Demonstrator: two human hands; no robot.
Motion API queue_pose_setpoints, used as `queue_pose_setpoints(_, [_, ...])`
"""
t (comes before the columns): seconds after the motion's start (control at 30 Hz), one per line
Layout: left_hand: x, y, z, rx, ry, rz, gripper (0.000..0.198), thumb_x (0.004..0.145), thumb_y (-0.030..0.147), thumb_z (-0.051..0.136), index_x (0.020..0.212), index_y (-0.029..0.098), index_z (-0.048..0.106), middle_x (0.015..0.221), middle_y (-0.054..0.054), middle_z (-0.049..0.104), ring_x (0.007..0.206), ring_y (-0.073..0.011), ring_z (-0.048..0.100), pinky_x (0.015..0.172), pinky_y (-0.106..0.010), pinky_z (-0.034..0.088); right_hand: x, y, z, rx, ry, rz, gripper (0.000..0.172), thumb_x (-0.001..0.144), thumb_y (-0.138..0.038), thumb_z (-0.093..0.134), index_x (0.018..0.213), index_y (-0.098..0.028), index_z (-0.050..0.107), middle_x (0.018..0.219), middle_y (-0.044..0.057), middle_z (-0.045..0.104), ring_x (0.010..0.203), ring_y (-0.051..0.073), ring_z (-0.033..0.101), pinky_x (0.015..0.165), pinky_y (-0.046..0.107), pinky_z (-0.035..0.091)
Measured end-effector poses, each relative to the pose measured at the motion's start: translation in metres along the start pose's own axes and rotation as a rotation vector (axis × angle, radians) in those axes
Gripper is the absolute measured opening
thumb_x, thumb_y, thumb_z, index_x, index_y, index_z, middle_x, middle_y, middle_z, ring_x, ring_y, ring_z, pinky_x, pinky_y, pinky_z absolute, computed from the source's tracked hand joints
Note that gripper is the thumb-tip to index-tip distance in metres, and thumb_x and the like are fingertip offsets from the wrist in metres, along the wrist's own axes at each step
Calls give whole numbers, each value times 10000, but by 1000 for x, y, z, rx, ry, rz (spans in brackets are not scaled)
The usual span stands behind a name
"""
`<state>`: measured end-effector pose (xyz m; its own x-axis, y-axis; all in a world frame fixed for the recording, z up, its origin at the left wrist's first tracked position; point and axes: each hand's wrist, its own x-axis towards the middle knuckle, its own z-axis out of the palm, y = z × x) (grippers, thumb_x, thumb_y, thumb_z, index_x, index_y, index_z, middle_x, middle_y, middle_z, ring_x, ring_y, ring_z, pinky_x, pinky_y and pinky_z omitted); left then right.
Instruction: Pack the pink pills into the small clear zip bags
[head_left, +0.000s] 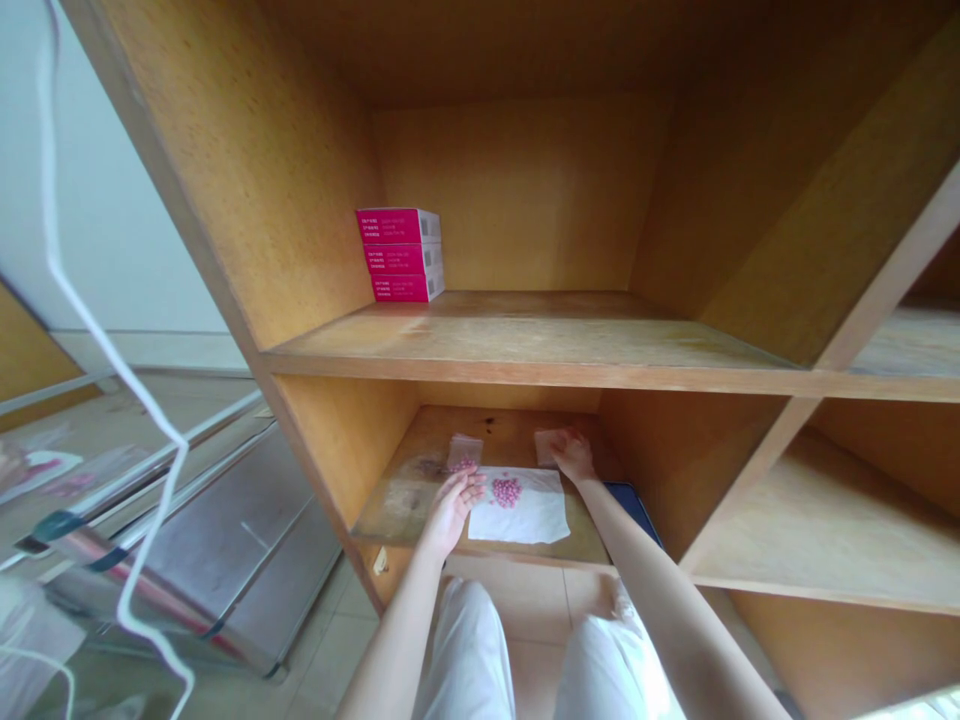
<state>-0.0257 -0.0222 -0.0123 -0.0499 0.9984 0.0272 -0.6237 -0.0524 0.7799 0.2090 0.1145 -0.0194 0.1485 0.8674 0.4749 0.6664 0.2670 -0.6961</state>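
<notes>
On the lower shelf lies a white paper sheet (521,525) with a small heap of pink pills (507,491) on it. My left hand (453,503) is at the sheet's left edge, palm turned up and fingers loosely apart, with nothing plainly held. Just beyond it is a small clear plastic bag (466,447) with pink pills in its lower part. My right hand (573,455) reaches past the sheet's far right corner, its fingers closed on another small clear bag (546,447). The fingertips are partly hidden.
Three pink boxes (401,260) are stacked on the upper shelf (525,330). A dark blue flat object (634,508) lies beside my right forearm. At left stand a metal-framed cart (225,530) and a hanging white cable (161,420). Part of another person's hand (10,465) shows at the left edge.
</notes>
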Motion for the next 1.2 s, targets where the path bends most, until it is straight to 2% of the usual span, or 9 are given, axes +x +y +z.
queue_pose_setpoints(0.13, [1,-1,-1,4,5,9,242,745,199,565,972,118,591,900,-99,655,780,-148,614,777,-296,455,-11,-21,-1,-54,89,-27,310,722,-210,494,1009,-120,570,1205,170,467,1107,287,399,910,422,283])
queue_pose_setpoints(0.27, [1,-1,-1,-1,14,10,230,744,195,565,957,113,595,885,-97,657,767,-143,613,760,-288,457,-33,-54,1,195,166,-119,310,767,-250,426,1038,-138,524,1195,136,466,1121,231,394,941,398,283])
queue_pose_setpoints(0.43, [-1,0,0,9,12,19,241,739,205,570,961,114,594,888,-98,657,759,-141,614,748,-285,457,-70,-82,12,594,172,112,296,802,-291,339,1024,-162,485,1058,107,548,961,173,524,860,326,379])
queue_pose_setpoints(0.63, [-1,-2,4,106,66,83,235,712,237,582,909,109,592,829,-96,659,731,-151,616,713,-295,460,-88,-72,26,605,74,250,296,735,-294,381,942,-153,539,980,108,596,903,195,560,826,309,392])
queue_pose_setpoints(0.77, [0,-7,4,390,193,241,187,729,244,531,873,130,566,731,-53,640,651,-140,598,668,-294,462,-89,-66,29,588,54,268,283,725,-287,386,909,-154,556,948,102,612,900,198,561,815,302,395])
queue_pose_setpoints(0.93, [7,4,8,1054,329,517,226,720,125,450,919,156,553,927,-90,613,878,-191,566,823,-352,416,-91,-65,29,579,40,254,276,725,-277,385,904,-160,559,949,94,613,914,192,556,812,292,398])
queue_pose_setpoints(1.03, [14,16,11,1402,284,537,298,681,115,506,968,177,555,1002,-102,590,1012,-249,502,916,-411,331,-91,-65,29,570,32,260,275,732,-272,374,904,-160,557,949,95,612,911,189,558,814,290,400])
queue_pose_setpoints(1.1, [20,21,11,1459,222,485,365,656,123,554,1013,196,542,1057,-108,570,1037,-272,491,955,-455,258,-92,-65,29,562,28,259,274,734,-265,368,906,-162,554,952,94,610,914,188,558,816,291,401])
queue_pose_setpoints(1.2, [30,24,9,1319,152,452,371,603,104,624,953,217,572,1003,-99,590,988,-274,530,1000,-480,119,-92,-64,29,550,25,251,276,733,-259,368,915,-166,553,961,91,608,920,189,555,817,298,405])
